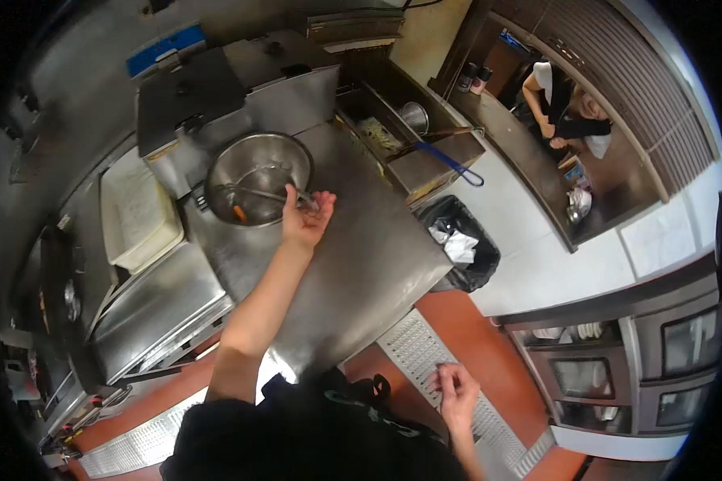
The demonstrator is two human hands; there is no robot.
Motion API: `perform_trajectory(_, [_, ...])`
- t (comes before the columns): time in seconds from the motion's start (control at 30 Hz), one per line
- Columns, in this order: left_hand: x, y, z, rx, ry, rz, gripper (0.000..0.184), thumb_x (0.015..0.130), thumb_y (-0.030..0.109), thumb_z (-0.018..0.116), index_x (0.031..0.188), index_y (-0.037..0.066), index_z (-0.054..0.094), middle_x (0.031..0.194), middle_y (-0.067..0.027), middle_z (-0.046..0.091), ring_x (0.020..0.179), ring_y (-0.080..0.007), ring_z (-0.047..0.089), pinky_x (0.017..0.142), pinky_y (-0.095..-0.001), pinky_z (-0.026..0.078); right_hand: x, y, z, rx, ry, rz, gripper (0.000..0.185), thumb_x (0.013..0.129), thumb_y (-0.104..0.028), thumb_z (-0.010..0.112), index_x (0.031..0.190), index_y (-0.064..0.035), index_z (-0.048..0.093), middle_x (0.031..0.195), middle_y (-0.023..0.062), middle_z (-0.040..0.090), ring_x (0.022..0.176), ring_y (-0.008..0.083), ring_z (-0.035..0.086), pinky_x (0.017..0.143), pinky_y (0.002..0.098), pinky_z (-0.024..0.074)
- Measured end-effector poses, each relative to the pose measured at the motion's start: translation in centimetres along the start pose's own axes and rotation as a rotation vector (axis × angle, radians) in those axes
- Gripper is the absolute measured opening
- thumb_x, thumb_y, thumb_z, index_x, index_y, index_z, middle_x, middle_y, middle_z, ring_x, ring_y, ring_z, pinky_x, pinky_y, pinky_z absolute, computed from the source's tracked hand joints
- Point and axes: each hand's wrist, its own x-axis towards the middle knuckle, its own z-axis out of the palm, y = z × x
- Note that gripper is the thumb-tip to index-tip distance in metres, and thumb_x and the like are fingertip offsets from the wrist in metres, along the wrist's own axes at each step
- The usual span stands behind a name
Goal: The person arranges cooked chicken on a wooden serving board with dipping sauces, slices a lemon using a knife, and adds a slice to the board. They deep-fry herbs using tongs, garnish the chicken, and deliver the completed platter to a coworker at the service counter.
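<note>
A round steel mixing bowl (297, 156) rests on the metal counter (329, 280), with a small orange piece (240, 213) inside. My left hand (306, 218) is at the bowl's near right rim, its thumb and fingers around the end of a long metal utensil (257, 191), seemingly tongs. The utensil's far end reaches into the bowl. Away from the counter, my right hand (457, 391) hangs low above the floor. Its fingers are loosely bent and a little apart, and nothing shows in them.
Behind the bowl stand lidded steel containers (293, 100). A whitish tub (140, 212) lies to the left. At the right are a fryer with a blue-handled basket (449, 164) and a lined bin (477, 268). Beyond a serving opening is another person (549, 104).
</note>
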Motion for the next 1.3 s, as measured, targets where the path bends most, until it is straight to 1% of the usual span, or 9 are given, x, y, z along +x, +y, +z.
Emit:
perform_trajectory(0.13, [-1.1, -0.6, -0.2, -0.063, -0.104, 0.015, 0.013, 0.09, 0.022, 0.059, 0.086, 0.01, 0.055, 0.083, -0.0035, 0.059, 0.078, -0.0147, 0.06, 0.066, -0.0268, 0.053, 11.7, -6.6, 1.7, -0.188, -0.29, -0.15, 0.016, 0.089, -0.01, 0.058, 0.094, 0.0051, 0.062, 0.074, 0.0076, 0.065, 0.066, 0.0092, 0.061, 0.06, 0.0233, 0.0489])
perform_trajectory(0.27, [-9.5, -8.1, 0.9, 0.215, 0.084, 0.05, 0.01, 0.088, 0.014, 0.061, 0.091, 0.005, 0.058, 0.088, -0.0041, 0.06, 0.081, -0.0145, 0.06, 0.066, -0.0259, 0.052, 22.8, -10.8, 5.5, -0.095, -0.775, -0.142, 0.031, 0.09, -0.01, 0.056, 0.118, 0.0023, 0.052, 0.109, 0.0128, 0.061, 0.098, 0.0158, 0.058, 0.081, 0.0277, 0.0468])
perform_trajectory(0.4, [-8.5, -13.4, 4.4, 0.407, -0.505, -0.326, 0.026, 0.093, 0.029, 0.052, 0.1, 0.005, 0.055, 0.083, -0.0101, 0.056, 0.07, -0.0219, 0.056, 0.058, -0.0346, 0.047, 28.9, -13.7, 8.1, 0.331, -1.398, 0.137, 0.06, 0.091, -0.024, 0.054, 0.14, -0.0024, 0.026, 0.128, 0.0177, 0.051, 0.115, 0.0231, 0.053, 0.096, 0.0343, 0.0433])
perform_trajectory(0.5, [-3.3, -18.7, 6.0, 0.428, -0.379, -0.25, 0.034, 0.095, 0.029, 0.048, 0.112, 0.0, 0.053, 0.101, -0.0146, 0.059, 0.088, -0.0273, 0.06, 0.068, -0.0341, 0.049, 35.0, -11.4, 7.4, 0.396, -1.267, 0.174, 0.046, 0.09, -0.028, 0.052, 0.125, 0.0, 0.043, 0.081, 0.0107, 0.06, 0.075, 0.0182, 0.063, 0.077, 0.0337, 0.0525])
perform_trajectory(0.57, [0.9, -21.5, 8.9, 0.434, -0.765, -0.34, 0.043, 0.095, 0.031, 0.048, 0.125, 0.0, 0.046, 0.117, -0.0153, 0.057, 0.102, -0.0266, 0.058, 0.077, -0.0351, 0.049, 41.2, -16.2, 5.2, 0.152, -1.052, 0.243, 0.038, 0.093, -0.029, 0.049, 0.117, 0.0002, 0.048, 0.06, 0.0044, 0.05, 0.045, 0.015, 0.052, 0.042, 0.0295, 0.0453])
perform_trajectory(0.8, [6.4, -26.6, 10.6, 0.703, -0.136, -0.082, 0.045, 0.093, 0.031, 0.053, 0.123, -0.002, 0.048, 0.109, -0.015, 0.06, 0.097, -0.0225, 0.06, 0.081, -0.0337, 0.05, 67.2, -15.2, 6.7, -0.97, -1.0, -0.461, 0.051, 0.092, -0.034, 0.051, 0.126, 0.0024, 0.039, 0.071, 0.0115, 0.059, 0.044, 0.0188, 0.055, 0.046, 0.0339, 0.0497])
perform_trajectory(0.97, [3.8, -26.8, 9.6, 0.609, 0.201, 0.176, 0.039, 0.093, 0.026, 0.054, 0.116, -0.005, 0.052, 0.1, -0.0147, 0.063, 0.09, -0.0218, 0.062, 0.076, -0.0318, 0.051, 68.9, -13.7, 13.8, -1.392, -1.171, -0.365, 0.04, 0.09, -0.019, 0.053, 0.112, 0.0135, 0.053, 0.084, 0.0204, 0.066, 0.063, 0.0256, 0.067, 0.058, 0.0359, 0.0542])
perform_trajectory(1.07, [1.3, -27.8, 8.2, 0.502, 0.348, 0.24, 0.037, 0.092, 0.025, 0.054, 0.113, -0.006, 0.052, 0.098, -0.0157, 0.063, 0.088, -0.0224, 0.062, 0.074, -0.033, 0.051, 69.4, -11.9, 15.6, -1.414, -1.075, -0.473, 0.032, 0.086, -0.02, 0.06, 0.086, 0.0124, 0.061, 0.081, 0.0169, 0.066, 0.056, 0.0218, 0.065, 0.054, 0.0354, 0.0543])
perform_trajectory(1.3, [-2.6, -30.5, 6.4, 0.268, 0.514, 0.329, 0.046, 0.088, 0.029, 0.061, 0.117, -0.005, 0.05, 0.096, -0.0151, 0.062, 0.084, -0.0238, 0.061, 0.073, -0.0343, 0.05, 73.2, -10.2, 17.9, -1.158, -1.041, -0.394, 0.029, 0.081, -0.014, 0.067, 0.102, 0.0049, 0.06, 0.073, 0.0167, 0.064, 0.05, 0.0201, 0.063, 0.042, 0.0319, 0.0504])
